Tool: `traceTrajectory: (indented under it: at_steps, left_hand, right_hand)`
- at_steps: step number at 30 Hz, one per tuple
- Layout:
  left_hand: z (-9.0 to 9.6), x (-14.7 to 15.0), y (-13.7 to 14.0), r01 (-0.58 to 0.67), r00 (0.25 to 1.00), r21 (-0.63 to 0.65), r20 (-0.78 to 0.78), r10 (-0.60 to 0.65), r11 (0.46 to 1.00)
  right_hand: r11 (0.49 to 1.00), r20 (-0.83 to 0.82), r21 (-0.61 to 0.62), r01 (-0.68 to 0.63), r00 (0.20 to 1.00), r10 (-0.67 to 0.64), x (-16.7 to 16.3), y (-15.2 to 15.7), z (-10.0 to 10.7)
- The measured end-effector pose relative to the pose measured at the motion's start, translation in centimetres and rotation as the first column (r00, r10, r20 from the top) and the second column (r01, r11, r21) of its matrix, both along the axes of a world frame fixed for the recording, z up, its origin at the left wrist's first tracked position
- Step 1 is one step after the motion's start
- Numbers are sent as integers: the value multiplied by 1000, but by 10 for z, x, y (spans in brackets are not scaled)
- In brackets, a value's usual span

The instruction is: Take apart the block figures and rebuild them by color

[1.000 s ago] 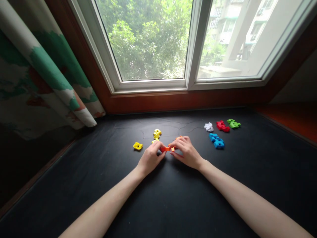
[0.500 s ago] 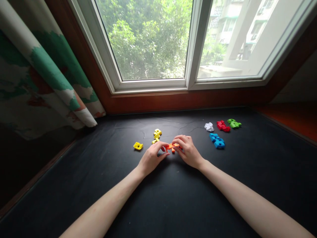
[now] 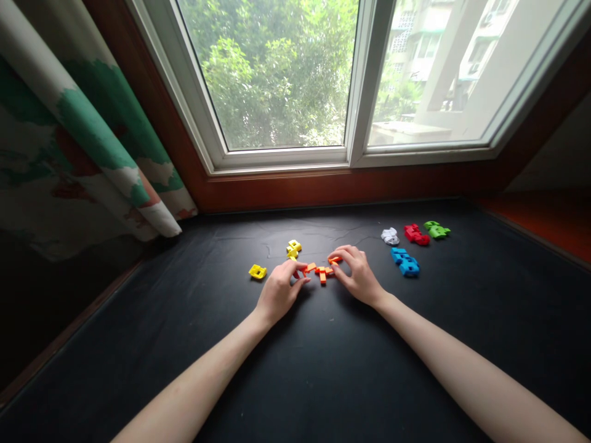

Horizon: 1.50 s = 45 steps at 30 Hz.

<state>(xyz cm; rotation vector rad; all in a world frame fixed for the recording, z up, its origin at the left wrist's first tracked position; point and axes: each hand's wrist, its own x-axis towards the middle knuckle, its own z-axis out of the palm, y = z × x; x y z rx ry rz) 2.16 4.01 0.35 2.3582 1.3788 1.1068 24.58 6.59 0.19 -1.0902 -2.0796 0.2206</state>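
My left hand [image 3: 279,288] pinches a small orange plastic piece [image 3: 310,268] between thumb and fingers. Opposite it, my right hand [image 3: 356,277] grips another orange plastic piece [image 3: 335,259] in its fingertips. Between the two hands an orange T-shaped part [image 3: 322,275] rests on the black surface. Just behind my left hand lie yellow plastic pieces [image 3: 293,248], partly covered by its fingers. A separate yellow piece [image 3: 257,272] sits to the left of that hand.
On the right of the black tabletop [image 3: 295,369] lie blue pieces [image 3: 405,262], a white piece [image 3: 390,236], red pieces [image 3: 416,234] and green pieces [image 3: 436,230]. A window [image 3: 281,160] rises behind. A patterned curtain [image 3: 106,147] hangs at left.
My hands have drawn slightly apart. The orange parts, close together before, now show as separate pieces with gaps between them.
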Motion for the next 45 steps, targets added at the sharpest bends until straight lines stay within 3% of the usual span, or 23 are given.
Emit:
traceTrajectory:
  at_steps: [13,18,25,45]
  left_hand:
    - [-2,2,2,-59,990,33,-126,63,998]
    - [-5,9,8,-72,973,56,-216,82,996]
    - [-6,18,16,-64,985,-42,-161,57,997]
    - [-6,15,16,-28,971,-10,-238,25,1000]
  right_hand:
    - [990,238,-84,-114,962,131,3,6,-3]
    - [990,224,-74,-124,965,138,3,6,-3]
    - [993,185,-65,-103,976,113,2,5,-2]
    - [991,158,-79,-111,980,122,3,5,-1]
